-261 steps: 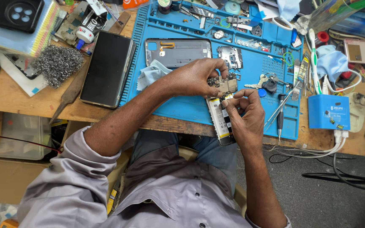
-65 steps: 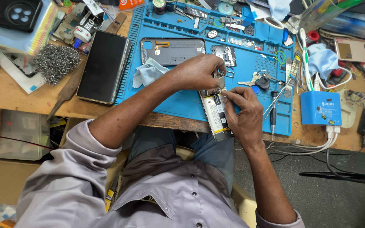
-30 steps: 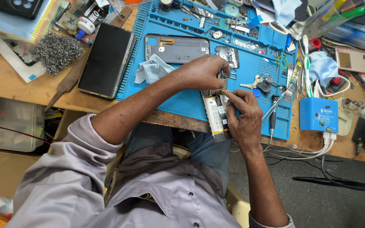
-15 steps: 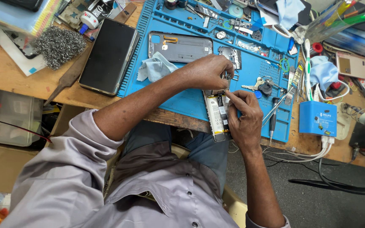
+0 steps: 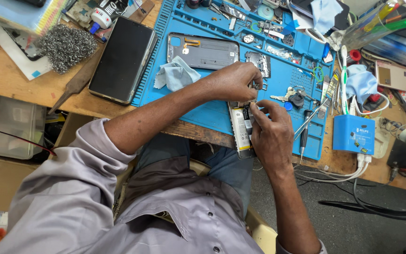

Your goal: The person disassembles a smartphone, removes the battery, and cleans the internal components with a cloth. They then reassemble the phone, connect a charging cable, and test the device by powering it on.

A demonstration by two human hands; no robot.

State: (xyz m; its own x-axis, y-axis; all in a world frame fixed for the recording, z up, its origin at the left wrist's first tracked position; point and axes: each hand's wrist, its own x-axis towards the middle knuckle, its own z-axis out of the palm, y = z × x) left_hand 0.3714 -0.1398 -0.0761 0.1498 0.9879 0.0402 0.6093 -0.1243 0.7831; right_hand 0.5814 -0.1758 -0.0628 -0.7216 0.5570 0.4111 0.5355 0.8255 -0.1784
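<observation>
The wooden desk (image 5: pixel 5 80) carried a blue mat (image 5: pixel 212 113), a dark phone (image 5: pixel 122 60) lying flat just left of it, steel wool (image 5: pixel 66 46) further left, and a blue box (image 5: pixel 353 134) beside the mat's right edge.

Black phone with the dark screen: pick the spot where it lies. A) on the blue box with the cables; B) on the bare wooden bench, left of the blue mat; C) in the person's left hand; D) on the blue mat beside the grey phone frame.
B: the black phone lies flat on the wooden bench, just off the left edge of the blue mat, beside the steel wool.
</observation>
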